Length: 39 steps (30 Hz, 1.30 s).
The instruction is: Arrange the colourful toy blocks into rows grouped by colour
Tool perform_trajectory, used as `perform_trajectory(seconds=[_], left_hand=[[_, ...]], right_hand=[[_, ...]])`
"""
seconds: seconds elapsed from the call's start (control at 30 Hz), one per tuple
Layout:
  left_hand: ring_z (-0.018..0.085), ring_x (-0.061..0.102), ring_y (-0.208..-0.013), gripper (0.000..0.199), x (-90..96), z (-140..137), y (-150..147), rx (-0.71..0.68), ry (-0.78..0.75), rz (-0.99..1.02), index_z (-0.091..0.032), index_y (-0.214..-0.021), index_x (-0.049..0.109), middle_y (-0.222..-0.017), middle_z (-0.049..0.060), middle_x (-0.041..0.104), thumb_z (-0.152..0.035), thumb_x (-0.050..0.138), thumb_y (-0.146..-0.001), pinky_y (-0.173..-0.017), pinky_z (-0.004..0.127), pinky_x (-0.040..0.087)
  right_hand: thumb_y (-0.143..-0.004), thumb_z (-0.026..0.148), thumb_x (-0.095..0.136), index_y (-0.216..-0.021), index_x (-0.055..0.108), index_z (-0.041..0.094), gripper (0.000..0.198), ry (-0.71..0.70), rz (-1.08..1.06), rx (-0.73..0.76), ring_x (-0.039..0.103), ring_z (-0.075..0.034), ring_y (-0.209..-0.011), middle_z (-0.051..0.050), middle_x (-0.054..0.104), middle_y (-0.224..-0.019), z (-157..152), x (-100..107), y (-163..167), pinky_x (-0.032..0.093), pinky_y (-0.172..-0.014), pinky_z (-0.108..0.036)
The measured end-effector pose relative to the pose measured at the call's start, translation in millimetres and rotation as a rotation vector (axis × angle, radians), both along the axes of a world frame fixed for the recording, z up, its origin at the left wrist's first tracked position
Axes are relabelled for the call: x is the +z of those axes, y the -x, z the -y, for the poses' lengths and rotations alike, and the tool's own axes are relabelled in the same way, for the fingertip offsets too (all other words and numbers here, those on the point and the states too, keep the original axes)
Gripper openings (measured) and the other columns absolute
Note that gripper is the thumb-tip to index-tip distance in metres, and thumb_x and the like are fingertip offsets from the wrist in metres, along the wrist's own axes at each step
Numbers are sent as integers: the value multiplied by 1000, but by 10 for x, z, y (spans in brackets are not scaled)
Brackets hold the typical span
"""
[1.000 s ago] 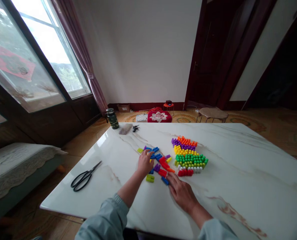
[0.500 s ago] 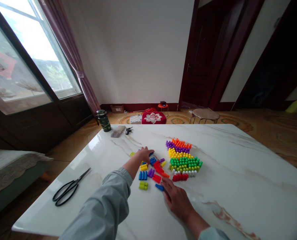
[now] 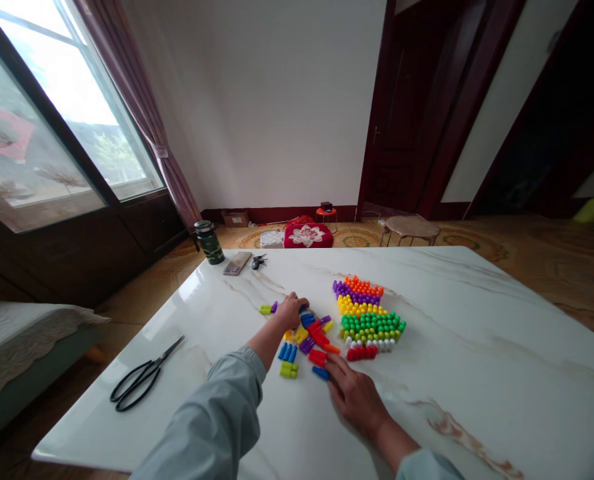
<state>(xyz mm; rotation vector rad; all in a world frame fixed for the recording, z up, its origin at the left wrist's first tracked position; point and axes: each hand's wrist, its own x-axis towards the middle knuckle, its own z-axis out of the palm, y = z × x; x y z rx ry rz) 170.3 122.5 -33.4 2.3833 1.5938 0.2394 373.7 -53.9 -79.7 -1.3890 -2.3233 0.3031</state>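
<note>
My left hand (image 3: 291, 311) is at the far left edge of a loose pile of bullet-shaped plastic pieces, fingers curved and apart, touching the blue pieces (image 3: 307, 320) there. Partly under its wrist are yellow pieces (image 3: 301, 335). My right hand (image 3: 355, 392) lies low on the table with fingers stretched out, its fingertips against a blue piece (image 3: 321, 373) and near red pieces (image 3: 317, 358). Between the hands are more red pieces (image 3: 319, 335) and purple ones (image 3: 307, 345). Blue pieces (image 3: 287, 352) and lime pieces (image 3: 289, 370) lie at the near left.
Right of the pile stand rows of pieces sorted by colour, including green pieces (image 3: 373, 323) and orange pieces (image 3: 364, 287). Black-handled scissors (image 3: 144, 377) lie at the left of the white table (image 3: 477, 313). Farther back are a bottle (image 3: 209, 243), a phone (image 3: 237, 263) and keys (image 3: 259, 261).
My left hand has shifted slightly; yellow and purple pieces beside it have moved right, closer into the pile. A lime and a purple piece at its left are more exposed. My right hand has barely moved.
</note>
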Motion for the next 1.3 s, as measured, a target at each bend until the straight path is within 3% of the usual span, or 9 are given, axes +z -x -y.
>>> perform_trajectory(seconds=[0.2,0.43,0.57,0.67,0.77,0.87,1.07,1.2,1.3], left_hand=[[19,57,-94,56,64,299,48,72,-136,181,-23,-116,62,-102,5,54,0,54,-65,-90,33,50],[19,52,-112,52,-258,1313,90,-22,-402,415,-27,-121,60,-124,7,51,-1,47,-78,-100,36,47],[23,47,-126,44,-387,1743,151,-64,-389,369,-29,-125,59,-132,6,54,-12,55,-84,-106,42,42],[27,37,-139,55,-411,1933,221,-66,-353,265,-33,-134,51,-148,5,44,-18,61,-82,-114,52,30],[30,24,-146,80,-465,2019,266,53,-302,206,-30,-150,29,-159,9,27,-24,66,-79,-117,57,22],[30,23,-147,93,-546,2009,259,202,-235,191,-21,-154,17,-160,15,21,-38,67,-78,-117,55,21],[27,31,-144,76,-603,1895,196,283,-236,148,-26,-148,32,-157,11,33,-48,62,-82,-118,50,24],[28,32,-143,77,-597,1872,179,294,-276,136,-24,-148,34,-153,12,40,-50,62,-81,-118,49,24],[26,33,-143,73,-599,1879,173,295,-306,134,-22,-149,32,-152,11,40,-43,58,-83,-118,47,25]], right_hand=[[-89,18,43,-134,55,22,47,-12,-8,-5,66,-22,-107,-9,52,-143,-4,-23,-9,55,-89,-35],[-91,19,43,-133,56,26,45,-65,-24,-15,67,-20,-102,-7,55,-140,-17,-92,-1,56,-84,-32],[-91,20,45,-130,58,23,42,-94,9,-16,66,-21,-105,-8,55,-140,-22,-95,-6,55,-85,-32],[-90,19,46,-127,60,21,39,-113,19,-16,66,-21,-108,-9,56,-139,-23,-84,-6,55,-87,-31],[-90,19,47,-125,60,22,38,-127,11,-20,65,-20,-108,-8,58,-137,-27,-96,-9,55,-86,-31],[-91,20,46,-128,57,20,39,-149,-10,-20,64,-21,-109,-10,60,-133,-30,-132,-31,55,-85,-31],[-90,18,45,-127,57,19,39,-204,-22,7,60,-20,-115,-11,59,-130,-12,-54,18,52,-91,-31],[-83,19,55,-137,50,16,54,-195,-14,-19,49,-25,-127,-12,55,-136,-53,122,348,40,-108,-40],[-80,15,55,-142,46,15,63,-126,1,-43,45,-26,-131,-11,53,-141,-131,209,651,36,-110,-41]])
